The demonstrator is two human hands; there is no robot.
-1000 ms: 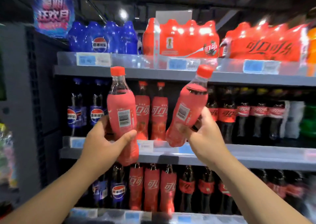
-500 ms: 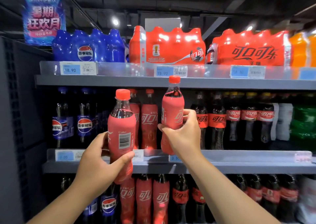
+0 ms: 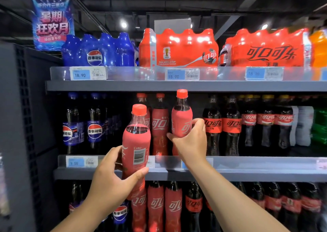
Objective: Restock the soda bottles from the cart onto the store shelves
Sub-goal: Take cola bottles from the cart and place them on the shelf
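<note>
Head view: the left hand holds a red-sleeved cola bottle upright, near the viewer, in front of the middle shelf edge; its fingers and thumb wrap the lower body, barcode facing out. The right hand holds a second red-sleeved bottle upright, farther in, at the middle shelf, fingers curled round its midsection. This bottle stands just right of the shelved red bottles and left of the black-and-red-label bottles. Its base is hidden behind the hand; contact with the shelf cannot be determined. Pepsi bottles stand at far left.
</note>
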